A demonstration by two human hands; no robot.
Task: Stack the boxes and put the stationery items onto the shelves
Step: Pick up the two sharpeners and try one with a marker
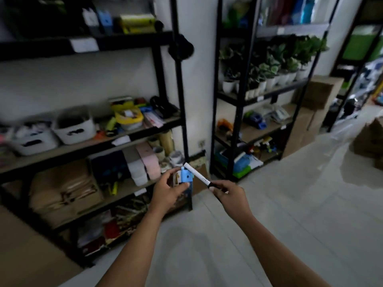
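At centre frame my left hand (165,189) pinched the small blue plastic holder (186,176) while my right hand (227,193) gripped the white marker pen (198,174) by its black end; I judged a steady, aligned tip best before shelving both.

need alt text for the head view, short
A person's left hand holds a small blue item while the right hand grips a white marker by its black end, its tip beside the blue item. Behind stand black shelves of stationery bins, tape rolls and potted plants, with cardboard boxes on a pale tiled floor.
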